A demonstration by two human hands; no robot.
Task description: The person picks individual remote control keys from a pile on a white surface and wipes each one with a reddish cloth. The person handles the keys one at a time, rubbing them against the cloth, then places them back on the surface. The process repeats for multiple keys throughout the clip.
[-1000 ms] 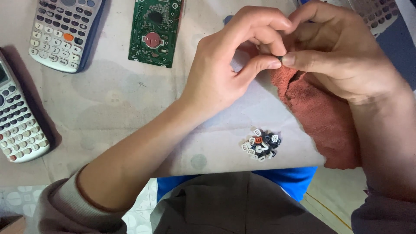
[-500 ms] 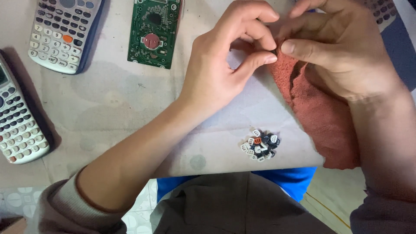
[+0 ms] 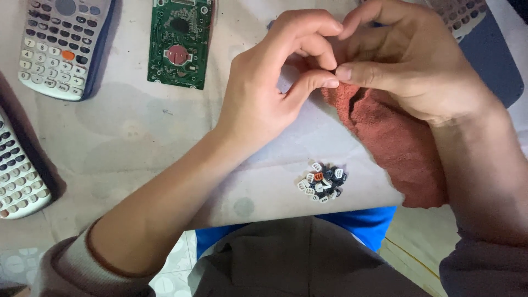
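the left hand (image 3: 264, 99) and the right hand (image 3: 407, 66) meet above the bench (image 3: 137, 137), thumb and forefinger tips pressed together at one spot. both hands are pinched closed, apparently on something very small between them, but the fingers hide it and i cannot tell what it is. the right hand also rests on a rust-red cloth (image 3: 396, 137), bunched under its palm and trailing toward the bench edge, which looks like a way to keep the rag handy for wiping whatever is pinched.

just below the hands, near the front edge, lies a small heap of loose keycaps (image 3: 322, 181), white, dark and one orange, gathered tightly, probably so none scatter or roll off. a bare green circuit board (image 3: 179, 41) with a round coin cell on it lies flat, well apart to the left, face up and out of the way of the hands. a grey calculator (image 3: 60, 47) sits beside it at the far left, and another calculator (image 3: 19, 165) shows partly at the left edge, both whole and keys up.
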